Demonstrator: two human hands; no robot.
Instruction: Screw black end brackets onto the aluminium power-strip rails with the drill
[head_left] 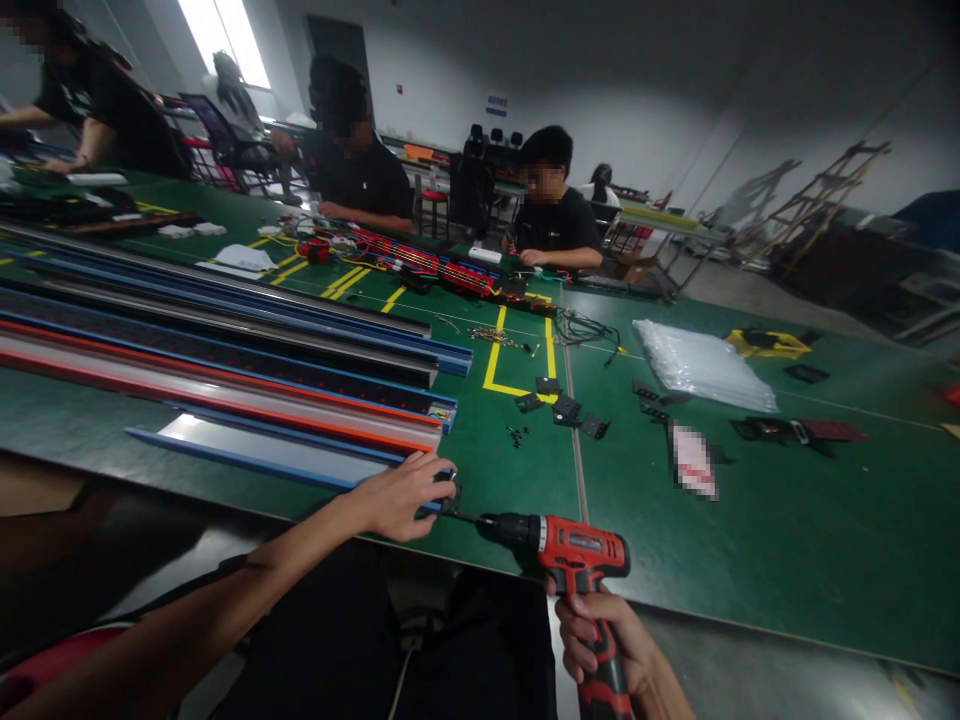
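Observation:
My right hand (pixel 600 635) is wrapped round the grip of a red and black power drill (pixel 583 548), whose bit points left. At the right end of a blue-edged channel (pixel 277 455), my left hand (pixel 409 497) has its fingers closed on a small black end piece (pixel 450 494). The drill's bit tip reaches this black piece; whether it touches a screw is too small to tell. Beyond the channel lie more long rails, among them an orange-edged one (pixel 225 397). Small screws (pixel 517 436) and black brackets (pixel 566 409) lie on the green table to the right.
Yellow tape (pixel 489 350) marks the table (pixel 750 530). Red parts with wires (pixel 427 262) lie across its far side. Clear plastic bags (pixel 701 365) and a black and brown strap-like item (pixel 799 431) are at the right. Several people sit or stand beyond the table.

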